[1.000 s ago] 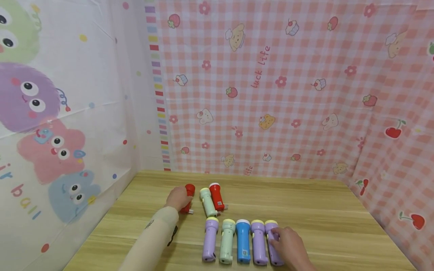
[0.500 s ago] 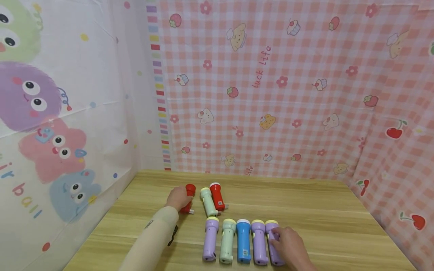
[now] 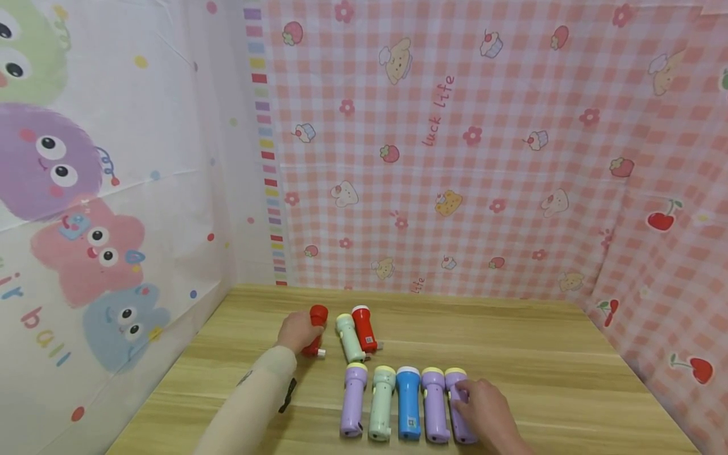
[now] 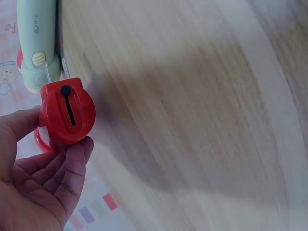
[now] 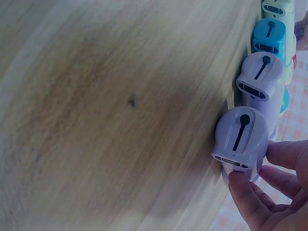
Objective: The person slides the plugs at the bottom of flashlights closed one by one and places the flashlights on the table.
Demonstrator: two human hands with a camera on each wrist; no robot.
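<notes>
A white sheet (image 3: 176, 114) printed with cartoon characters hangs at the far left. Beside it a pale sleeve (image 3: 239, 411) reaches over the wooden desk (image 3: 540, 341), a dark strap (image 3: 287, 397) showing next to it. The left hand (image 3: 296, 332) is clamped on a held red flashlight (image 3: 319, 313), thumb on one side and fingers on the other. Two thin prongs (image 4: 66, 68) stick out from this flashlight's base; whether it touches the desk I cannot tell.

Next come a rear green flashlight (image 3: 349, 339) with a yellow rim and, just beside it, a white-rimmed red flashlight (image 3: 364, 330), both tilted slightly.

Nearer the person, a row of five lies on the desk, heads pointing away: a first purple flashlight (image 3: 353, 401), a front green flashlight (image 3: 382, 404), a blue flashlight (image 3: 408, 403), a second purple flashlight (image 3: 435, 406) and, at the right end, a third purple flashlight (image 3: 456, 374). The right hand (image 3: 488, 404) holds this last one between thumb and fingers near its base. The two hands are well apart. Behind everything, a pink checked cloth (image 3: 432, 227) spreads across and round to the right.
</notes>
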